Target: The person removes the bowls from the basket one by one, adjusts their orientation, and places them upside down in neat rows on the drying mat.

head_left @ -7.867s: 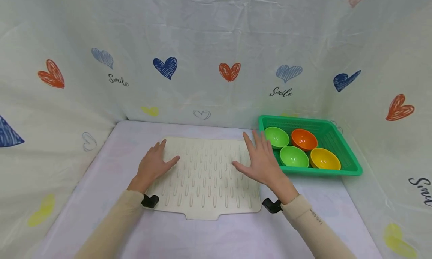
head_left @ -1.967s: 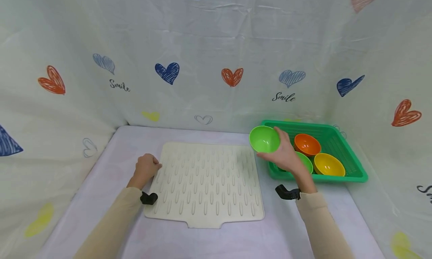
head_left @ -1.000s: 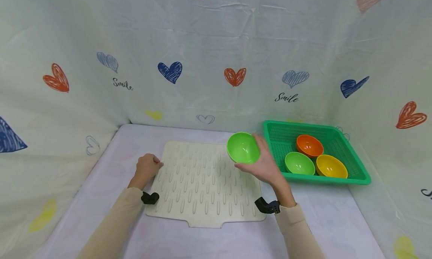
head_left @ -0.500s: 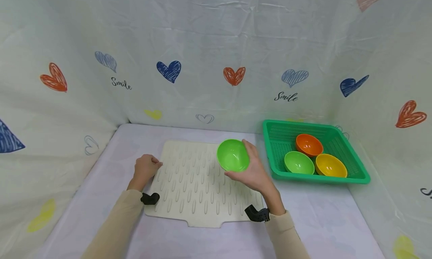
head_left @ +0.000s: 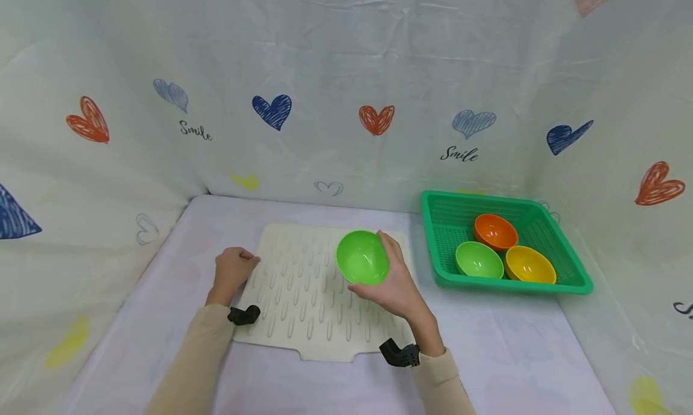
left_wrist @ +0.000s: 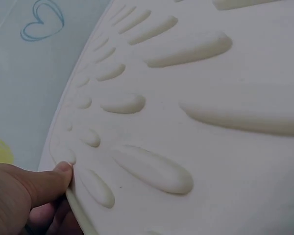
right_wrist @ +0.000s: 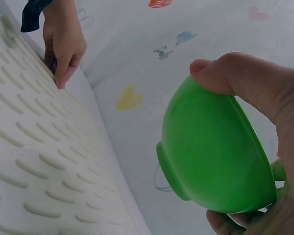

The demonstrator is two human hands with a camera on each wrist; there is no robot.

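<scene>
A cream drying mat [head_left: 303,319] with raised oval ridges lies flat on the table. My left hand [head_left: 233,270] pinches its left edge between thumb and curled fingers; the left wrist view shows the thumb [left_wrist: 49,183] on top of the mat's rim [left_wrist: 83,215]. Over the mat's right half, my right hand [head_left: 395,285] holds a green bowl [head_left: 361,257] by its side, opening tipped upward toward the head camera. In the right wrist view the bowl [right_wrist: 210,152] sits between thumb and fingers, its foot pointing toward the mat and held above it.
To the right of the mat stands a green plastic basket [head_left: 441,222]. Inside it are an orange bowl [head_left: 495,231], a second green bowl [head_left: 479,260] and a yellow bowl [head_left: 530,264]. A heart-printed curtain [head_left: 325,144] encloses the table [head_left: 487,343] at the back and sides.
My right hand has taken the green bowl out of the basket and carried it left and nearer over the mat. My left hand has gone from spread fingers to pinching the mat's edge.
</scene>
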